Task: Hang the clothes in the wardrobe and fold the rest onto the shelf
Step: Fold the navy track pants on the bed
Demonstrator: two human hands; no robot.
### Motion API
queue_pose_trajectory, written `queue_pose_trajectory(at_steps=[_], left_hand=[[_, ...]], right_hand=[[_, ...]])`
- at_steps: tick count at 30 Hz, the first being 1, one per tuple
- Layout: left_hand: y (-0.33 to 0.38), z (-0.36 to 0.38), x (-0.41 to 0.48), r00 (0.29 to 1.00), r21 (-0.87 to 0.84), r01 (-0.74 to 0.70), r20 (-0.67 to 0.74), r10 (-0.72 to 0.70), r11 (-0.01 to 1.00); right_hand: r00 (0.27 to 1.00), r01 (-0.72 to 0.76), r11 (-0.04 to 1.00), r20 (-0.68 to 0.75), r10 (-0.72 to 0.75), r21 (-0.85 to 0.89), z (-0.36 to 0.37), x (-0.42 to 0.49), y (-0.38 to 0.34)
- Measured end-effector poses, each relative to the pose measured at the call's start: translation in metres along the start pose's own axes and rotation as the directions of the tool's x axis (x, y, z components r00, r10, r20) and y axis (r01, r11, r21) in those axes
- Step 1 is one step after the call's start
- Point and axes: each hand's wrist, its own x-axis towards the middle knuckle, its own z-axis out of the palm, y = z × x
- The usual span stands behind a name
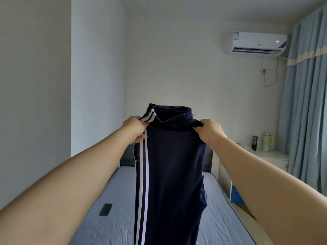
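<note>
**Navy trousers held up by the waistband, one grip at each side**

Well below your left grip and out to its left, a dark phone [105,209] lies flat on the bed [221,218].

Your left grip [135,127] is closed on the left edge of the trousers [173,165]. Its fingers are curled round the cloth right where the two white side stripes begin. The waistband rises a little above both grips and sags open between them. From the grips the navy legs hang straight down over the bed, stripes running down the left side. The leg ends leave the bottom of the view, so you cannot tell whether they touch the mattress.

Your right grip [209,129] is level with the left one and is closed on the right edge of the waistband, bunching the fabric under its curled fingers.

To the right of that grip and slightly lower stands a white bedside cabinet [272,157]. On it a black can [254,142] and a pale green lidded cup [267,142] stand upright, near each other but apart. High above the right grip and to its right, an air conditioner [257,42] is mounted on the wall. Farther right again, a blue curtain [307,103] hangs full length.
</note>
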Motion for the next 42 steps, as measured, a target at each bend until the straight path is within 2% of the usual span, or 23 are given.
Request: queue_pose_trajectory(at_steps=[1,2,4,5,7,10,12,15,17,20,22,25,29,33,36,39,42], left_hand=[[0.006,-0.001,-0.003,0.997,-0.1,0.067,0.034,-0.064,0.993],[0.012,-0.002,-0.005,0.993,-0.192,0.112,0.07,-0.1,0.975],[0.019,-0.003,-0.006,0.989,-0.328,0.122,0.118,-0.088,0.937],[0.022,-0.004,-0.005,0.992,-0.352,0.086,0.117,-0.048,0.932],[0.029,-0.008,-0.002,0.997,-0.326,-0.045,0.051,0.065,0.944],[0.041,-0.015,-0.001,0.97,-0.365,-0.244,-0.074,0.233,0.898],[0.046,-0.016,-0.003,0.95,-0.415,-0.308,-0.086,0.3,0.856],[0.044,-0.009,-0.008,0.956,-0.422,-0.269,-0.01,0.292,0.866],[0.044,-0.008,-0.009,0.959,-0.448,-0.277,-0.078,0.271,0.85],[0.054,-0.013,-0.011,0.902,-0.447,-0.431,-0.241,0.359,0.784],[0.066,-0.017,-0.014,0.866,-0.474,-0.501,-0.282,0.414,0.724],[0.081,-0.021,-0.019,0.874,-0.565,-0.486,-0.299,0.384,0.667],[0.085,-0.018,-0.022,0.872,-0.595,-0.488,-0.361,0.33,0.639],[0.086,-0.013,-0.021,0.777,-0.51,-0.619,-0.508,0.372,0.598],[0.089,-0.012,-0.02,0.719,-0.451,-0.682,-0.556,0.416,0.576],[0.087,-0.012,-0.012,0.727,-0.446,-0.674,-0.544,0.419,0.589],[0.072,-0.007,0.003,0.772,-0.42,-0.61,-0.508,0.383,0.672]], right_hand=[[0.998,-0.051,0.99,-0.016,0.054,0.131,0.002,0.001,-0.003],[0.99,-0.136,0.938,0.007,0.141,0.319,0.004,0.001,-0.007],[0.949,-0.305,0.678,0.154,0.274,0.669,0.003,-0.002,-0.021],[0.942,-0.326,0.564,0.21,0.262,0.758,0.001,-0.001,-0.027],[0.959,-0.282,0.472,0.226,0.173,0.835,-0.005,0.003,-0.037],[0.995,-0.1,0.515,0.07,0.077,0.851,-0.013,0.008,-0.053],[0.996,0.03,0.493,-0.065,0.054,0.87,-0.015,0.009,-0.061],[0.998,0.04,0.417,-0.06,0.035,0.908,-0.01,0.005,-0.06],[0.999,0.028,0.421,-0.032,0.002,0.907,-0.008,0.001,-0.058],[0.992,0.123,0.4,-0.119,-0.035,0.908,-0.016,-0.001,-0.067],[0.977,0.213,0.363,-0.209,-0.052,0.907,-0.028,0.001,-0.079],[0.954,0.298,0.388,-0.289,-0.084,0.872,-0.04,-0.001,-0.088],[0.935,0.348,0.431,-0.344,-0.089,0.833,-0.038,-0.007,-0.086],[0.899,0.428,0.356,-0.433,-0.072,0.831,-0.043,-0.006,-0.094],[0.865,0.486,0.327,-0.501,-0.044,0.81,-0.044,-0.003,-0.099],[0.861,0.476,0.355,-0.509,0.0,0.805,-0.036,0.003,-0.098],[0.889,0.396,0.399,-0.454,0.058,0.827,-0.015,0.013,-0.09]])
